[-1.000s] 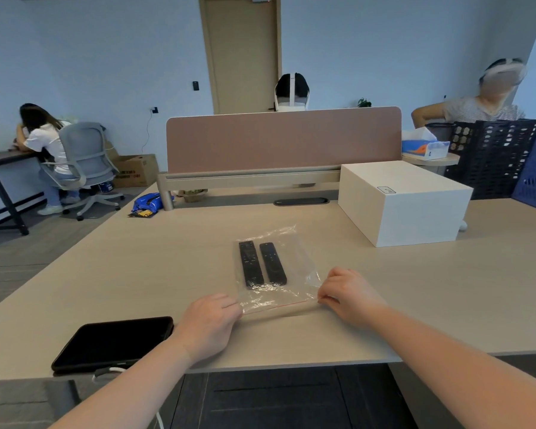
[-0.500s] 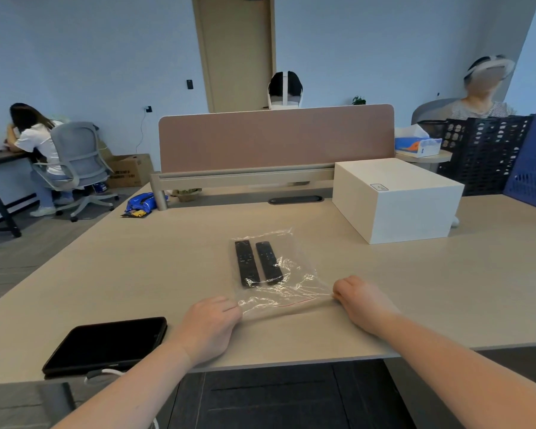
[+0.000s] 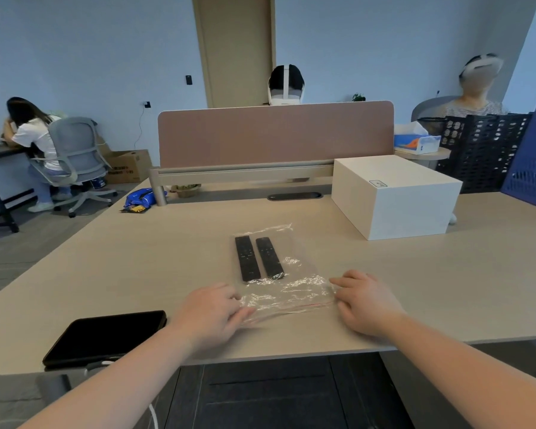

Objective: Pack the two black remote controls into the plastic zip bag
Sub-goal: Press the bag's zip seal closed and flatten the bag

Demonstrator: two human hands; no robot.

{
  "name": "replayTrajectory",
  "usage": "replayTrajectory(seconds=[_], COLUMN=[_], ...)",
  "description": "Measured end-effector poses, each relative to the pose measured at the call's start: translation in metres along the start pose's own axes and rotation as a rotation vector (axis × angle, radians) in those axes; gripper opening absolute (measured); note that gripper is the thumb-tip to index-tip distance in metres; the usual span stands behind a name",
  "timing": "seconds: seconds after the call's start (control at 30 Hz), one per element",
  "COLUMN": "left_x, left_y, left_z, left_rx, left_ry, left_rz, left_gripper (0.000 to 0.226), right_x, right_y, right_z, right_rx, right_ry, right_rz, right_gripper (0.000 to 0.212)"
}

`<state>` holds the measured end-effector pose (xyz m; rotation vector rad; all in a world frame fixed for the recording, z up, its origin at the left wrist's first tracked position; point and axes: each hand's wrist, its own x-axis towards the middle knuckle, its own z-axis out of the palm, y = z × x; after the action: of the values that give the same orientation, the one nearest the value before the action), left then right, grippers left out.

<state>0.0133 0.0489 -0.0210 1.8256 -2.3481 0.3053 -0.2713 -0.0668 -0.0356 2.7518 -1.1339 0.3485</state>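
Note:
Two black remote controls (image 3: pixel 247 257) (image 3: pixel 270 257) lie side by side inside the clear plastic zip bag (image 3: pixel 288 292), which lies flat on the desk (image 3: pixel 143 258). The bag's red-lined zip edge faces me. My left hand (image 3: pixel 211 311) rests on the bag's near left corner, thumb and fingers pressing the plastic. At the near right corner, my right hand (image 3: pixel 365 301) lies with its fingers spread, the fingertips just touching the bag's edge.
A black tablet (image 3: pixel 106 335) with a white cable lies at the desk's near left edge. A white box (image 3: pixel 393 196) stands at the back right, near a pink divider (image 3: pixel 276 134). Dark and blue crates (image 3: pixel 489 150) are far right. People sit beyond.
My right hand slid right along the zip edge to the bag's corner, and its fingers have now spread apart. My left hand stayed on the left corner.

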Motion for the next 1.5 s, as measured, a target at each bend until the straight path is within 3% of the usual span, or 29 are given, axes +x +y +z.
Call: replayTrajectory(seconds=[0.07, 0.1, 0.13, 0.2, 0.3, 0.43, 0.57, 1.27, 1.5], left_x=[0.009, 0.013, 0.016, 0.024, 0.034, 0.044, 0.054, 0.235, 0.284], left_y=[0.002, 0.002, 0.003, 0.003, 0.002, 0.000, 0.001, -0.039, -0.048], left_z=[0.003, 0.006, 0.008, 0.011, 0.013, 0.020, 0.022, 0.090, 0.104], left_rx=[-0.100, -0.140, -0.185, -0.295, -0.414, -0.399, -0.362, -0.355, -0.340], left_ry=[0.068, 0.062, 0.026, -0.069, -0.198, -0.307, -0.365, -0.283, -0.220], left_rz=[-0.184, -0.256, -0.313, -0.405, -0.474, -0.428, -0.405, -0.239, -0.205], left_gripper=[0.070, 0.056, 0.055, 0.077, 0.093, 0.091, 0.086, 0.090, 0.089], right_x=[0.003, 0.006, 0.010, 0.021, 0.038, 0.048, 0.051, 0.138, 0.163], right_y=[-0.008, -0.012, -0.017, -0.023, -0.032, -0.039, -0.027, 0.102, 0.128], right_z=[0.002, 0.003, 0.003, 0.005, 0.011, 0.026, 0.031, 0.061, 0.074], right_rx=[0.137, 0.188, 0.228, 0.292, 0.348, 0.305, 0.266, 0.170, 0.172], right_ry=[0.077, 0.136, 0.166, 0.145, -0.013, -0.179, -0.210, -0.191, -0.115], right_rz=[0.091, 0.135, 0.164, 0.170, 0.152, 0.131, 0.146, 0.342, 0.468], right_gripper=[0.058, 0.053, 0.043, 0.038, 0.050, 0.053, 0.051, 0.047, 0.046])
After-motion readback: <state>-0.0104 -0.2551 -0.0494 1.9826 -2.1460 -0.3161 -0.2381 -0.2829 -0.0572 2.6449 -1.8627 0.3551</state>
